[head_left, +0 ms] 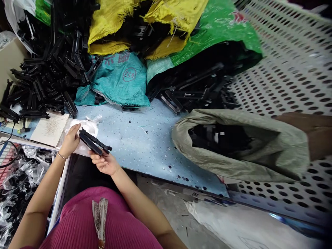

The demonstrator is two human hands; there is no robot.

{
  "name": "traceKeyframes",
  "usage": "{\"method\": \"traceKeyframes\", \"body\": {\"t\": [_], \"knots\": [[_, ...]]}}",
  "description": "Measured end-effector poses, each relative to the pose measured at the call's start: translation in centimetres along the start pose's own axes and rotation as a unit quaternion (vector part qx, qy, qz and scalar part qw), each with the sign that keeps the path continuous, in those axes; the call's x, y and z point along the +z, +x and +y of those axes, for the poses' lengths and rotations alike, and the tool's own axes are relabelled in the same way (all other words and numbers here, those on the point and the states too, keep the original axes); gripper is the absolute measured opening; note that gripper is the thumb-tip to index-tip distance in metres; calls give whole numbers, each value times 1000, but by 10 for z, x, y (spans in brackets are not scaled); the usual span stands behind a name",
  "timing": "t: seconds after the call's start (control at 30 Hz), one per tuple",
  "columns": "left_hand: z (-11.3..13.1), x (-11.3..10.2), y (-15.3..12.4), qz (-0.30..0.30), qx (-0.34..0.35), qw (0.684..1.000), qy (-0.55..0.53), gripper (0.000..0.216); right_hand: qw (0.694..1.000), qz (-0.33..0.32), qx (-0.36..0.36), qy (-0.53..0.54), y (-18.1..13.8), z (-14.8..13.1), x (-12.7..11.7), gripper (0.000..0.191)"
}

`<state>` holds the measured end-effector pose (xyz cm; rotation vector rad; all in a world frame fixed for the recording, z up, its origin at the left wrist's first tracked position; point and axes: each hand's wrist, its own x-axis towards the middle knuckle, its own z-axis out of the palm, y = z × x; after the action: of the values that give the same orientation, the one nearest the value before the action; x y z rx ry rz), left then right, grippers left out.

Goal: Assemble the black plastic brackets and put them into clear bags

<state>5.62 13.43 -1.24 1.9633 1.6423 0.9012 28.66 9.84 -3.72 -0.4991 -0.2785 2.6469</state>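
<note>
Strips (94, 142) of black moulded plastic, two long ones laid together, are held low at the near left edge of the pale blue worktop (145, 138). They are cradled from below by the right hand (105, 162), palm up, whose grip is curled around their near end. Their other end is pinched by the fingertips of the left hand (70, 140), so both grips are closed on the same pair. A crumpled white plastic bag (89, 127) is seen just behind the strips, under the left hand. A heap of similar black parts (49, 79) is piled at the far left. Teal (119, 79), yellow (114, 24) and green sacks (220, 31) are stacked at the back. An open grey-green sack (246, 162) with black parts inside is laid to the right, against a white perforated panel (293, 62).
</note>
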Motion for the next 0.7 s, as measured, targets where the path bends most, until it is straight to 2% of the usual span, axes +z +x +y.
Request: {"method": "traceKeyframes", "body": {"t": [0.1,0.2,0.27,0.33,0.4,0.43,0.47,0.53,0.57,0.63,0.7], "knots": [[17,-4,-18,-32,37,998,-43,65,998,12,-55,-28,21,2,0,39],[44,1,-44,-83,128,986,-62,65,971,103,-130,-171,29,0,5,35],[61,6,-58,-112,153,980,-65,68,924,190,-182,-276,24,1,13,31],[74,6,-68,-128,147,979,-59,67,847,265,-231,-399,11,3,25,23],[85,-7,-80,-125,138,981,-47,59,780,262,-237,-517,-6,6,37,13],[88,-18,-88,-129,129,982,-39,53,772,223,-220,-554,-14,7,41,12],[88,-33,-97,-141,114,983,-28,46,786,166,-189,-564,-23,8,45,19],[74,-68,-120,-203,51,978,10,39,825,74,-135,-543,-37,7,45,34],[60,-86,-132,-239,10,970,36,36,836,70,-126,-530,-43,5,43,39],[19,-115,-151,-291,-96,947,99,23,834,135,-142,-516,-50,0,33,37],[-27,-134,-164,-333,-219,902,167,10,821,215,-175,-499,-51,-6,21,34]]}}
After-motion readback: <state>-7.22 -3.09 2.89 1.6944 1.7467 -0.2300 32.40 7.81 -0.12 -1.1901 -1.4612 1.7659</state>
